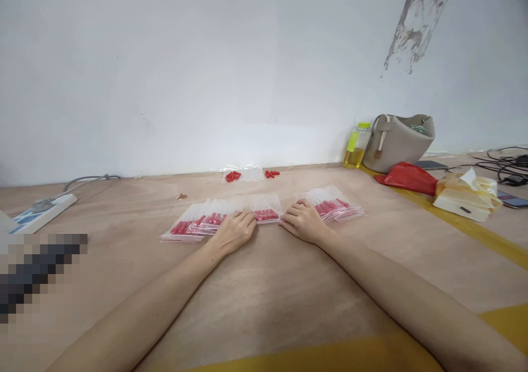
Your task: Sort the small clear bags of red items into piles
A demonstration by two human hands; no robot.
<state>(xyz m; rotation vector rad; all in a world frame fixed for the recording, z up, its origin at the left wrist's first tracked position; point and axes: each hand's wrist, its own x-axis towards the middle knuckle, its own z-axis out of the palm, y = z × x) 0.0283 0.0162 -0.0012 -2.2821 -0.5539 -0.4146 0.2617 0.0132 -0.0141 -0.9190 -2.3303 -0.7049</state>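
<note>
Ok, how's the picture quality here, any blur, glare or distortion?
Head view: soft, even light, faint shadows under the left hand and right hand; forearms stretched by the wide lens; slight sheen on the plastic bags; a pixelated patch at lower left.

makeshift packing wkshop | board-covered bench [264, 284] | scuffed bare wall [165, 75]

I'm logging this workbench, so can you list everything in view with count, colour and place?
bags of red pieces: several, clear, overlapping row mid-table
second bag stack: few, clear, under right fingertips
loose red pieces: two clusters, by the wall
bottle: one, yellow liquid, far right
handbag: one, grey, beside bottle
red pouch: one, before handbag
power strip: one, white, left edge
left hand: on row
right hand: on stack edge
</note>
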